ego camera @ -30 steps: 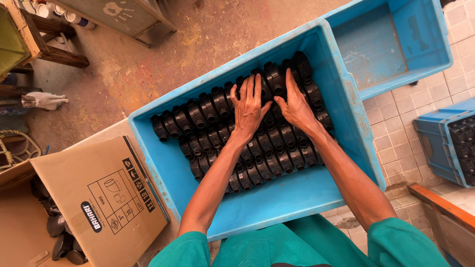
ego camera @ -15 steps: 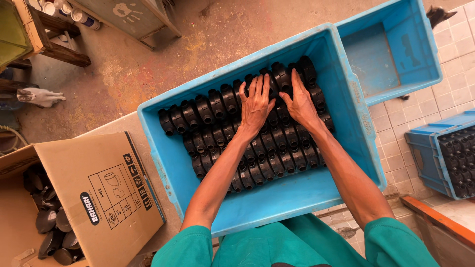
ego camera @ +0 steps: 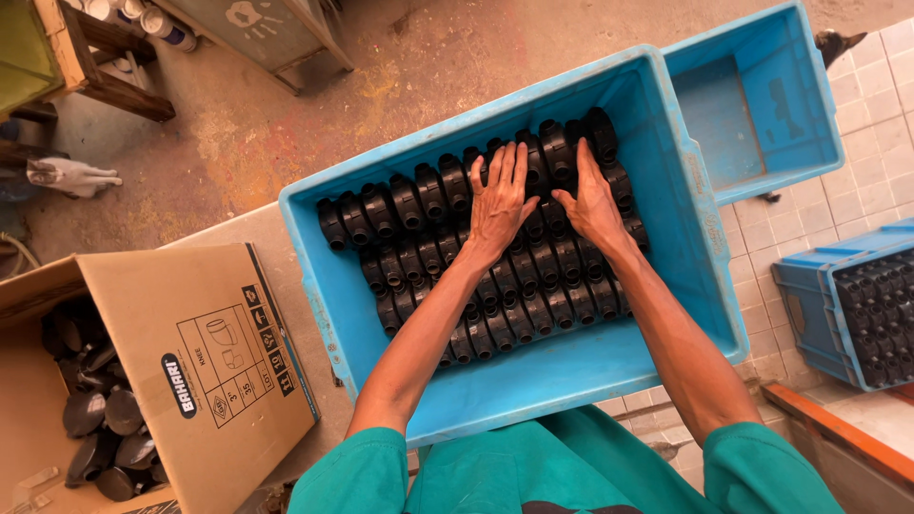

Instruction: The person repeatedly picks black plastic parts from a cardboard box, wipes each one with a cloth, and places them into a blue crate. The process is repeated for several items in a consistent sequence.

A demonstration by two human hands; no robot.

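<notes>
A large blue plastic crate sits in front of me, holding rows of black pipe fittings lined up side by side. My left hand lies flat on the fittings near the middle of the far rows, fingers spread. Just to its right, my right hand also rests flat on the fittings, fingers together and pointing away from me. Neither hand grips anything. My forearms cover part of the nearer rows.
An open cardboard box with dark fittings inside stands at the left. A second, bare blue crate lies beyond the first. Another blue crate of black fittings sits at the right on tiled floor. Wooden furniture stands top left.
Both hands stay pressed flat on the fittings, nudged slightly. The view has shifted a little, so the crate sits further right in the picture.
</notes>
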